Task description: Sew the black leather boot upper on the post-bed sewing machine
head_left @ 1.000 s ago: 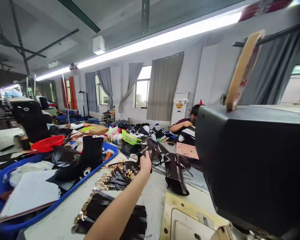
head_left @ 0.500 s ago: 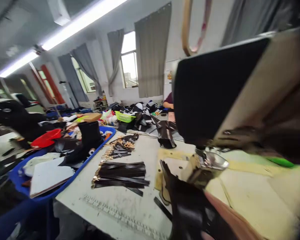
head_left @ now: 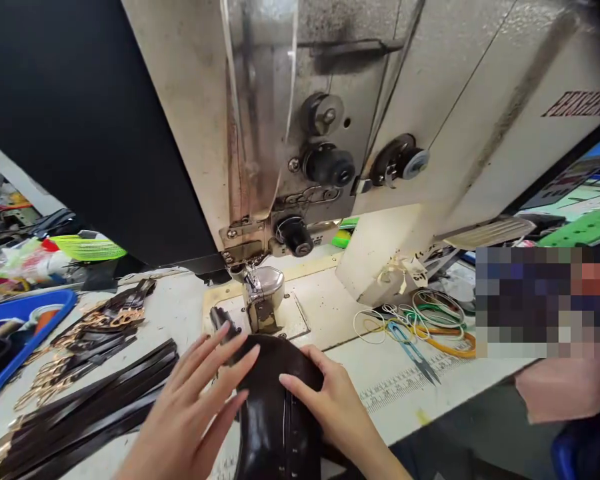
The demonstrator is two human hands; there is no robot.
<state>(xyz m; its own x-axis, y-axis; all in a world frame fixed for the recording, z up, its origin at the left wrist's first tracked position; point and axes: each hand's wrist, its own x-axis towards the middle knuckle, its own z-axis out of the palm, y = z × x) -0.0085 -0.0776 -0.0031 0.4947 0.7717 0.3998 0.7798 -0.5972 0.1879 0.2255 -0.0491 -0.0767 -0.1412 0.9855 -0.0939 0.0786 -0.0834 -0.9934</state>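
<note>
Right hand [head_left: 343,403] gripping a dark bag [head_left: 265,400], left hand [head_left: 187,400] spread loose by its edge, sewing machine [head_left: 445,73] with red letters [head_left: 583,103] showing HENG, ruler marks [head_left: 405,382] on the desk [head_left: 173,307].

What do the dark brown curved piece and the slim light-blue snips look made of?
Dark brown curved piece: probably smooth, glossy leather or imitation leather, given its soft highlights. Slim light-blue snips: likely metal, judging by the grey pointed end; the blue could be paint or plastic.

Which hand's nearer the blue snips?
Right. The right hand, on the dark leather piece, is left of the blue snips; the left hand is farther left.
</note>
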